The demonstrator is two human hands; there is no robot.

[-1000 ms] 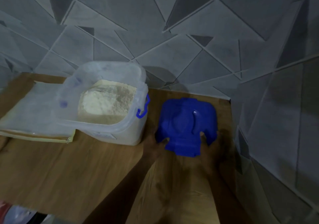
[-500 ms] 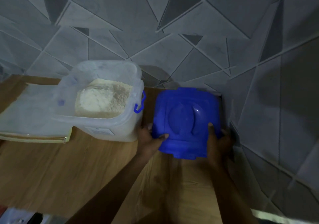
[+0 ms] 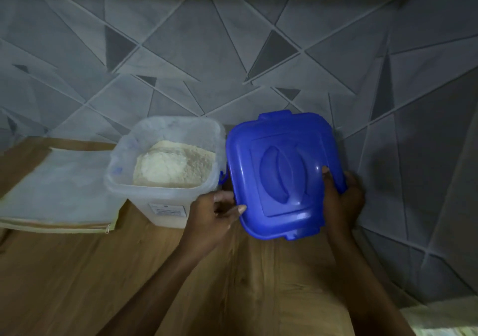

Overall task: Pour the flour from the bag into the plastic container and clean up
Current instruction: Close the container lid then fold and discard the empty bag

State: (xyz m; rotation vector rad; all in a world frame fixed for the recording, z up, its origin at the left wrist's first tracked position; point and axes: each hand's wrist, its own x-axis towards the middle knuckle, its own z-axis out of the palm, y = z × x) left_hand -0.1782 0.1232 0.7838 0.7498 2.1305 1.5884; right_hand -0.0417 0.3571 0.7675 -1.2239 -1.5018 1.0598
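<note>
A clear plastic container [image 3: 165, 196] stands uncovered on the wooden table, with a mound of pale flour [image 3: 173, 165] inside. Its blue lid [image 3: 282, 172] is lifted off the table just right of the container, top side facing me. My left hand [image 3: 214, 214] grips the lid's near-left edge and my right hand [image 3: 341, 198] grips its right edge, thumb on top. The flattened flour bag [image 3: 57, 193] lies to the container's left.
The wooden table [image 3: 77, 271] runs into a corner of grey tiled walls [image 3: 232, 51] behind and to the right. A blue clip handle [image 3: 223, 178] sticks out from the container's right side, close to the lid.
Both hands took hold of the blue lid where it lay flat on the table and raised it, bringing it up and closer to the container's right side.
</note>
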